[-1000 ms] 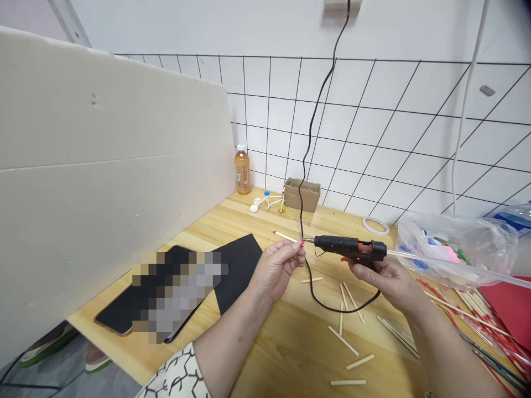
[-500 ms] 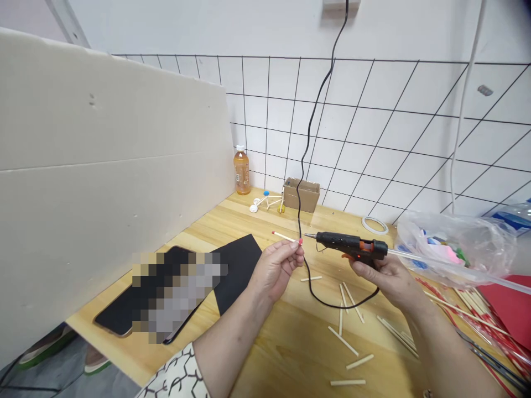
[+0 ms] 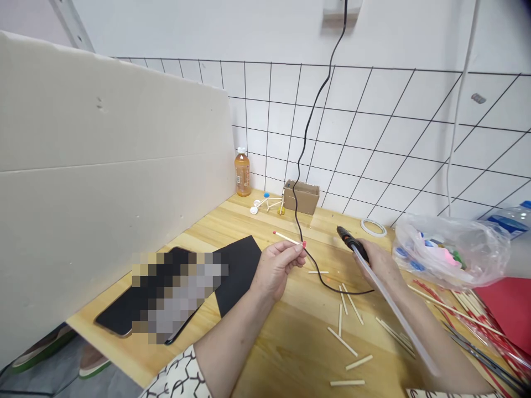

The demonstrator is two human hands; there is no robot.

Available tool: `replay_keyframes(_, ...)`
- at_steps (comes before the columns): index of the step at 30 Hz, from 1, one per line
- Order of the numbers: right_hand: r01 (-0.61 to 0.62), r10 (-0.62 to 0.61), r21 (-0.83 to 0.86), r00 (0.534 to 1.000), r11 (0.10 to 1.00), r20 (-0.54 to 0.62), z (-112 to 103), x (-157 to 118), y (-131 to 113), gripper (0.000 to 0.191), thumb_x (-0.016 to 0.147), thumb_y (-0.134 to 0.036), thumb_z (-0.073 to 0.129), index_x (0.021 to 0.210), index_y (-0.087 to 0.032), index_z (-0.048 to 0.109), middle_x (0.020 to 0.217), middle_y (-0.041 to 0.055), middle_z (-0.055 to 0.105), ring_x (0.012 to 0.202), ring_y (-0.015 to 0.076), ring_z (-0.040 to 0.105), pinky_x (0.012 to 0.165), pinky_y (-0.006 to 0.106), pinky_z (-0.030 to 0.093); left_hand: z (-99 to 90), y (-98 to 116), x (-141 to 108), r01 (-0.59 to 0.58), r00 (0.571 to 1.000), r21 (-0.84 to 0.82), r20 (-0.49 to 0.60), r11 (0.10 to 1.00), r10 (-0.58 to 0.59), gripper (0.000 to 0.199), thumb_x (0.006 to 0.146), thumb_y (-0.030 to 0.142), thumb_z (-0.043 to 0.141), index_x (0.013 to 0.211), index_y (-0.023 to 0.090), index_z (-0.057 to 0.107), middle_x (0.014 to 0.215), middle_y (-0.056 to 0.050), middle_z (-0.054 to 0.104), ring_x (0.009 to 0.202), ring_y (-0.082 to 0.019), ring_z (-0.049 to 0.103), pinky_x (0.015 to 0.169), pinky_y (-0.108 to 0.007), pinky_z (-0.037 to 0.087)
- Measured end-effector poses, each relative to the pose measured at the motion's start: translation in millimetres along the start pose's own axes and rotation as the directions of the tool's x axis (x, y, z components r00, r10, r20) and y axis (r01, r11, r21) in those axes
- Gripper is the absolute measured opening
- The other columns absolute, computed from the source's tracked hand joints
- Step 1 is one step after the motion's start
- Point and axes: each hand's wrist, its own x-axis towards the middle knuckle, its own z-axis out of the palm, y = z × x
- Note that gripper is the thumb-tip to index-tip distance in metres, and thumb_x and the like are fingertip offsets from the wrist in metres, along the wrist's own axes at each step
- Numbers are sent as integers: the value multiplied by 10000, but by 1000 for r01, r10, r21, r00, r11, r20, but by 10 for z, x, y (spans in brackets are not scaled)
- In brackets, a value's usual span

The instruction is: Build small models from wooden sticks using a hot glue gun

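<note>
Between the thumb and fingers of my left hand [image 3: 279, 266] is a thin pale stick [image 3: 286, 237] with red at both ends. My right hand [image 3: 379, 265] is closed round a black glue gun [image 3: 350, 242], its nozzle pointing away toward the wall. A long clear glue stick [image 3: 396, 309] sticks out of the gun's back, over my right forearm. The gun and the held stick are apart. Several short pale sticks [image 3: 342, 341] lie on the wooden table [image 3: 286, 354] between my forearms.
Phones [image 3: 124, 309] and black sheets [image 3: 236, 271] lie at left. Behind are a bottle [image 3: 243, 174], a small stick model [image 3: 269, 204], a cardboard box [image 3: 301, 198] and a tape roll [image 3: 373, 228]. At right are a plastic bag [image 3: 448, 249], scissors [image 3: 481, 351] and red paper [image 3: 508, 309]. A black cord [image 3: 305, 138] hangs down.
The glue gun has turned from pointing left at the stick to pointing away, and its nozzle has moved off from the stick. My left hand has hardly moved.
</note>
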Motion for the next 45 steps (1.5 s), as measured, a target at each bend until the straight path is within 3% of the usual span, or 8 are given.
replay_keyframes(7,-113,134,-440,991,891,17,258,75,33,327,842,-185,403,1150,-153,508,893,128,595,839,269,520,689,341,333,-8,-15,6,-9,1000,27,5,1000,9,172,580,244,743,611,108,642,593,-16,623,524,-71,533,556,-192,412)
replay_keyframes(20,-168,201,-413,979,895,38,507,410,-21,390,784,-50,385,1153,-74,509,949,214,572,903,305,500,723,390,316,30,-36,-35,15,999,54,44,998,-18,181,569,250,743,596,107,634,591,-15,631,529,-70,525,580,-207,405)
replay_keyframes(27,-23,29,-184,999,983,31,61,372,-378,344,812,-171,455,1147,-178,531,1082,121,569,998,241,492,811,348,368,21,-61,-27,-4,996,135,86,991,-8,166,604,253,715,585,112,629,582,-7,621,521,-69,515,587,-215,397)
replay_keyframes(29,46,-57,152,996,987,71,-137,341,-575,265,843,-261,441,1050,-167,577,983,82,614,903,187,543,767,290,404,22,-80,-34,4,991,182,128,983,-28,166,614,252,706,577,111,627,575,-9,614,526,-75,518,584,-219,396)
replay_keyframes(31,38,-135,514,979,857,152,-292,300,-761,253,825,-359,473,904,-161,610,873,54,631,800,171,561,713,283,417,20,-105,-47,33,980,234,182,972,-77,164,616,248,702,572,110,625,571,-13,613,519,-81,518,573,-223,396)
replay_keyframes(33,11,-221,666,947,746,232,-370,262,-895,281,796,-421,506,803,-160,610,738,20,597,686,145,529,630,266,402,17,-131,-64,78,960,297,236,952,-152,162,613,245,701,565,109,626,566,-16,611,504,-82,514,560,-228,396)
replay_keyframes(38,-95,-333,722,841,685,427,-296,211,-930,369,729,-522,568,678,-157,556,572,-36,478,531,88,408,504,225,318,10,-172,-91,154,892,415,333,897,-307,153,590,232,709,547,106,631,548,-18,602,480,-87,508,534,-235,401)
replay_keyframes(45,-257,-265,757,829,600,492,-186,135,-823,335,685,-469,634,643,-153,530,501,-53,454,468,66,355,450,211,250,6,-191,-104,234,838,430,366,872,-405,174,566,234,728,533,106,616,534,-14,593,479,-89,517,517,-229,405)
